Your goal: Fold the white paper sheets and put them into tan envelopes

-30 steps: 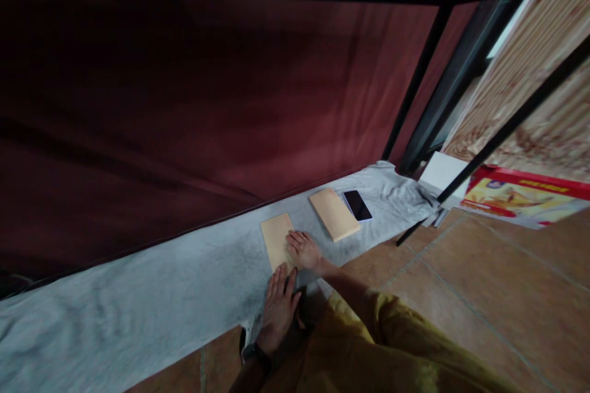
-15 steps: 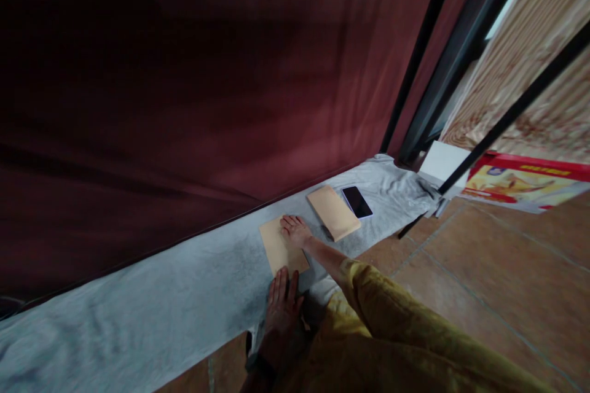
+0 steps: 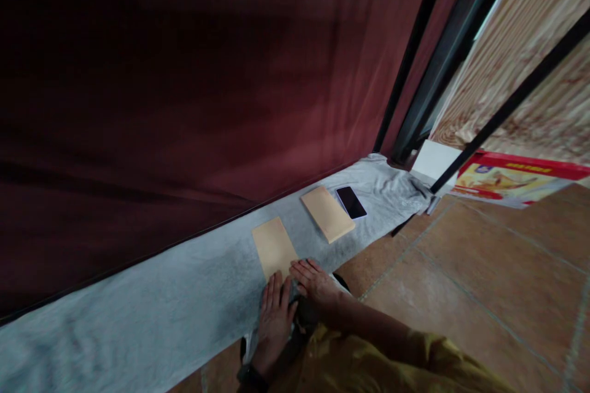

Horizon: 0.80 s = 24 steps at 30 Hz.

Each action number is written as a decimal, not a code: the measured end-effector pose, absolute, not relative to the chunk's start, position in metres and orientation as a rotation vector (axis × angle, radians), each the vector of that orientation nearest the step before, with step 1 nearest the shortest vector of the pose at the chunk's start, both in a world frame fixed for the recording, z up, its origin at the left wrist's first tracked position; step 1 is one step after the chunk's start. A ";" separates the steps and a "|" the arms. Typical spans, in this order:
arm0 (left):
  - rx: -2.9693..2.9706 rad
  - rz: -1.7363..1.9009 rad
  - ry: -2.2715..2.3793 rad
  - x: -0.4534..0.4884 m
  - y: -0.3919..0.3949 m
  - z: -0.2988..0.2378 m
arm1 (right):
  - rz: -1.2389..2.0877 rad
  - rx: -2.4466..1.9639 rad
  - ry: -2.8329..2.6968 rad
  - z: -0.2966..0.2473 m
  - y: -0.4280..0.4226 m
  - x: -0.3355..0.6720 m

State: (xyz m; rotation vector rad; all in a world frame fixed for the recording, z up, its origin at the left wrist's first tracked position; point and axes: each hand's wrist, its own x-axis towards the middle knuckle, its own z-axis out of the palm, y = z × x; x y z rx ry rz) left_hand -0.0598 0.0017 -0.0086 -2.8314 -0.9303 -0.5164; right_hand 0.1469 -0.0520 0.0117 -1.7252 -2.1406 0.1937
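A tan sheet of paper lies flat on a grey cloth that covers a long narrow surface. My left hand rests with its fingers stretched over the near edge of the sheet. Beside it, my right hand touches the sheet's near right corner, palm down and fingers extended. Neither hand grips anything. To the right of the sheet lies a stack of tan paper or a thin booklet; I cannot tell which. A phone with a dark screen sits against its right side.
A dark red curtain hangs along the far side of the cloth. Black metal bars frame the space. On the right, a red and yellow printed box and a white panel stand on the tiled floor.
My right hand has slid from the far part of the sheet back to its near corner, beside my left hand. The left hand stays at the near edge. The view has shifted slightly.
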 end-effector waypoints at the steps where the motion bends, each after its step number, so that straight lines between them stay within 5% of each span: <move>1: -2.829 -0.524 -0.924 -0.061 0.001 -0.007 | 0.194 -1.725 -2.149 0.013 -0.057 0.149; 12: -2.868 -0.493 -0.963 -0.062 0.006 0.004 | 0.235 -1.660 -2.154 0.016 -0.076 0.161; 24: -2.921 -0.231 -1.338 0.034 0.123 0.027 | 0.083 -1.725 -2.123 0.011 -0.077 0.154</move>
